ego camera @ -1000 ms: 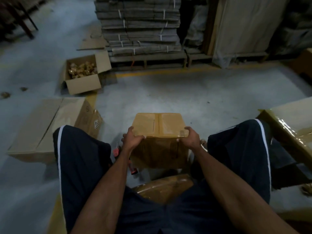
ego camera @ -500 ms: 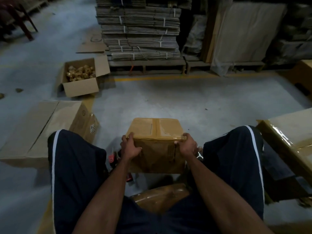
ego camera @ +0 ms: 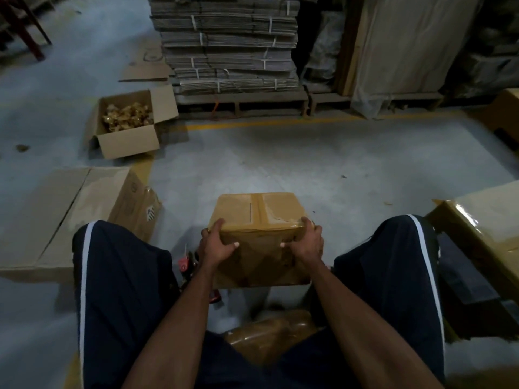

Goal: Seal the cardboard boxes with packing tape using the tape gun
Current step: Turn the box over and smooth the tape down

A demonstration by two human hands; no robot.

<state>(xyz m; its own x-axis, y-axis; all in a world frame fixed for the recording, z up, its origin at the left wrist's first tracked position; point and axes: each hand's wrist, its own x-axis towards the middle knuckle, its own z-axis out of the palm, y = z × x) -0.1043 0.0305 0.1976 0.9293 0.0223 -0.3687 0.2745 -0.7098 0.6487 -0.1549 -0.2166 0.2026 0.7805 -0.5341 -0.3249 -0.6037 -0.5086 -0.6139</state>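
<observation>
A small cardboard box [ego camera: 259, 211] covered in glossy brown tape sits between my knees on the floor. My left hand [ego camera: 217, 244] grips its near left corner, thumb on the front face. My right hand [ego camera: 304, 242] grips the near right corner the same way. A red tape gun [ego camera: 186, 263] lies on the floor just left of the box, partly hidden behind my left wrist and knee.
A large flat box [ego camera: 64, 214] lies at my left, a tape-wrapped box [ego camera: 483, 220] at my right, another wrapped box [ego camera: 269, 335] under my seat. An open box of golden items [ego camera: 126, 127] stands far left; bundled flat cartons [ego camera: 230, 46] are stacked on a pallet behind.
Both hands slid from the box's top edge down onto its near corners, thumbs now on the front face. The box shifted slightly closer to me.
</observation>
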